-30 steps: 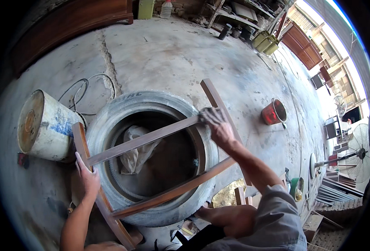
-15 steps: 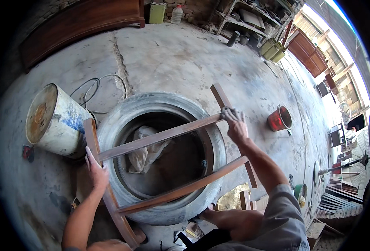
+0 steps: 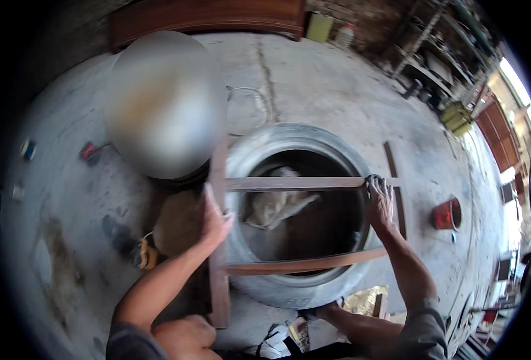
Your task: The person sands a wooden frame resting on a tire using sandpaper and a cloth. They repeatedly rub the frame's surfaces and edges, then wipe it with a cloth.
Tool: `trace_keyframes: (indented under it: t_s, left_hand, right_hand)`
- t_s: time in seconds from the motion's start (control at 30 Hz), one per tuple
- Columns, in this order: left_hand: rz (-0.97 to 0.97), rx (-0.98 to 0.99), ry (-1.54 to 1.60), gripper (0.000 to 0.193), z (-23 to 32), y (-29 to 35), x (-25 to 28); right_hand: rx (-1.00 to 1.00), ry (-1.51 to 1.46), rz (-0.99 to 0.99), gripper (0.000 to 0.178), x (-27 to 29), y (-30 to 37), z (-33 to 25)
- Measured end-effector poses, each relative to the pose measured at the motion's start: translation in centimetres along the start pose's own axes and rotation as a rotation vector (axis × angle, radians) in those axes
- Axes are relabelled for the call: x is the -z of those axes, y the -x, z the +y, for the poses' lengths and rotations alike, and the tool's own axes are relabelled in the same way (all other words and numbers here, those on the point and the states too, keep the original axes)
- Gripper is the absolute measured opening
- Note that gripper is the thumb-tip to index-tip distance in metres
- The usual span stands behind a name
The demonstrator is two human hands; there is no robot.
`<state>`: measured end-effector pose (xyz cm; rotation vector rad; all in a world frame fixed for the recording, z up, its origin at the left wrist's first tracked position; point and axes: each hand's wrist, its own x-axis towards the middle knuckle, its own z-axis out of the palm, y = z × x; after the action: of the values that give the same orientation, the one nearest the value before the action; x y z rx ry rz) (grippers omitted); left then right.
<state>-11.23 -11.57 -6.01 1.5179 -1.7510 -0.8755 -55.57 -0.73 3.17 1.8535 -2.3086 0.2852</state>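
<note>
A brown wooden frame (image 3: 304,264), made of two side rails joined by two crossbars, lies across a large grey tyre (image 3: 298,133). My left hand (image 3: 216,221) grips the left rail, just below its joint with the upper crossbar. Near the right end of that crossbar, my right hand (image 3: 383,207) is closed over a small dark pad (image 3: 374,178) and presses it on the wood. Fingers partly hide the pad, so its exact kind is unclear. Inside the tyre's opening sits a crumpled pale plastic bag (image 3: 271,207).
Left of the tyre stands a drum (image 3: 166,108), its top smeared by blur. A yellow and black tool (image 3: 146,255) lies near my left forearm. A red bucket (image 3: 446,215) stands to the right. Wooden furniture (image 3: 205,18) and loaded shelves (image 3: 439,66) line the far side.
The view has turned, so the frame appears level and the tyre and drum sit farther right in the picture. Both hands remain on the frame, the right still near the upper crossbar's end.
</note>
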Motion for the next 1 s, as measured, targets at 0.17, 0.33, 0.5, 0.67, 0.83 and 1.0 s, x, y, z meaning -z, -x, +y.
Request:
trace_keyframes:
  t_s: [0.17,0.33,0.5,0.67,0.83,1.0]
  left_hand:
    - [0.083,-0.221,-0.154,0.097,-0.9,-0.2,0.8]
    - [0.114,-0.245,-0.132,0.098,-0.9,0.4,1.5]
    - [0.119,-0.303,-0.088,0.101,-1.2,-0.1,0.5]
    - [0.042,-0.221,0.03,0.106,-0.8,-0.8,-0.3]
    - [0.034,-0.235,0.2,0.105,-3.9,-0.5,0.2]
    - [-0.032,-0.186,0.196,0.1,-1.8,-0.3,0.4]
  right_hand:
    - [0.328,-0.129,-0.073,0.07,-5.9,-0.2,-23.0]
    - [0.474,-0.125,-0.068,0.069,-2.4,-1.4,-19.4]
    - [0.268,-0.032,-0.036,0.065,-3.6,-0.7,-21.5]
    - [0.404,-0.308,-0.09,0.065,-4.8,-2.0,-31.8]
    - [0.353,-0.102,-0.06,0.059,-3.6,-0.6,-15.6]
    - [-0.179,-0.061,-0.016,0.06,-0.2,0.7,4.0]
